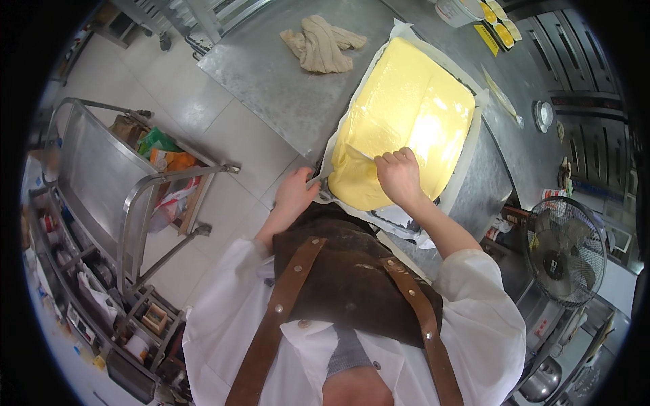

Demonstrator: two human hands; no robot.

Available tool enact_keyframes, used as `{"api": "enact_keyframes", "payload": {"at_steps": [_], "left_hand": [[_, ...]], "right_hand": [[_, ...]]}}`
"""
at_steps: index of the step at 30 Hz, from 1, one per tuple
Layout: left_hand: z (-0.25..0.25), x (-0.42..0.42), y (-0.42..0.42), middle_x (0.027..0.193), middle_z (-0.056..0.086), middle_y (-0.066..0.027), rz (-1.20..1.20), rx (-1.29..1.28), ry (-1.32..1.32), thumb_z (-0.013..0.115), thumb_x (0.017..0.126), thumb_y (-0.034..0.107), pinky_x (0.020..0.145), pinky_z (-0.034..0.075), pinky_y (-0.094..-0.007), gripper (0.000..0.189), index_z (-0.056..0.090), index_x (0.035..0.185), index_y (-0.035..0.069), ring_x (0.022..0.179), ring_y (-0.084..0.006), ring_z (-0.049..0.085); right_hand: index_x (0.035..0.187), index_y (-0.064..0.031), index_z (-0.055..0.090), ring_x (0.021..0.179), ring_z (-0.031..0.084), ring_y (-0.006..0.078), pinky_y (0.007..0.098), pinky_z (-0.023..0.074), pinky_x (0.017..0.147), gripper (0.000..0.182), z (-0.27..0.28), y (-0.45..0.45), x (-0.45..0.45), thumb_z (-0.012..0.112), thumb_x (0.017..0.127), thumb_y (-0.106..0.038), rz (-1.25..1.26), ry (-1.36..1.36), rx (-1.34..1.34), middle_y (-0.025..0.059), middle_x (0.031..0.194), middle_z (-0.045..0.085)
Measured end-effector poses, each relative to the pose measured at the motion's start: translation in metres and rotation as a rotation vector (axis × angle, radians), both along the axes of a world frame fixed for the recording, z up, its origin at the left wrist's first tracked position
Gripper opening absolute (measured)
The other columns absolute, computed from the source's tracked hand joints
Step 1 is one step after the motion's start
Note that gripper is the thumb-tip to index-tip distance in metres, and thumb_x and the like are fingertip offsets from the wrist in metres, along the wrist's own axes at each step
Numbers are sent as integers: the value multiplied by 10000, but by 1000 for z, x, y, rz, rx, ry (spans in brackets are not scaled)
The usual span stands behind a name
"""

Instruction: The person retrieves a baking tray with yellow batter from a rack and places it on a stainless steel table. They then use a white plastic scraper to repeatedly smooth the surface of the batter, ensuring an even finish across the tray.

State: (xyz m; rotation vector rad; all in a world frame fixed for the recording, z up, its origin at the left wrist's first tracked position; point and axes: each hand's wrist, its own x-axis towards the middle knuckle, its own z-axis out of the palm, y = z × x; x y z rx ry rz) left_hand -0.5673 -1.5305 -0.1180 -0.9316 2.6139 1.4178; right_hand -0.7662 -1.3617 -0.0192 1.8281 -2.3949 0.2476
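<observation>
A rectangular baking tray (393, 219), lined with white baking paper (471, 137), lies slanted on the steel table in front of me. Smooth, glossy yellow batter (401, 86) covers most of the lining, and near me it is heaped in folds. My right hand (399, 175) is closed around a pale, thin-edged scraper (357, 150), whose edge meets the batter. At the tray's near left corner, my left hand (297, 191) pinches the paper-lined edge between thumb and fingers. Bare paper shows at the near right corner.
A crumpled beige cloth (327, 45) lies on the steel table (244, 56). Beyond the tray are a white tub (459, 11), yellow-filled cups (500, 25) and a small metal tin (543, 115). A steel trolley (101, 188) stands left; a black fan (563, 251) stands right.
</observation>
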Motion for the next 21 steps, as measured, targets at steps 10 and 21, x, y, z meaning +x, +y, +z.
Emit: {"api": "enact_keyframes", "payload": {"at_steps": [10, 21], "left_hand": [[-10, 3, -2, 996, 614, -146, 8, 55, 1, 677, 790, 196, 760, 502, -418, 324, 606, 1064, 39, 910, -314, 616], [-13, 5, -3, 935, 627, -140, 34, 118, 26, 675, 791, 176, 745, 498, -401, 288, 616, 1033, 30, 860, -305, 620]], "right_hand": [[614, -104, 548, 591, 544, 216, 353, 419, 680, 48, 6, 4, 27, 582, 645, -89, 9, -68, 80, 52, 603, 531], [617, -96, 541, 592, 535, 218, 345, 425, 685, 42, -3, 6, 54, 572, 643, -89, 109, -103, 59, 51, 606, 510]]}}
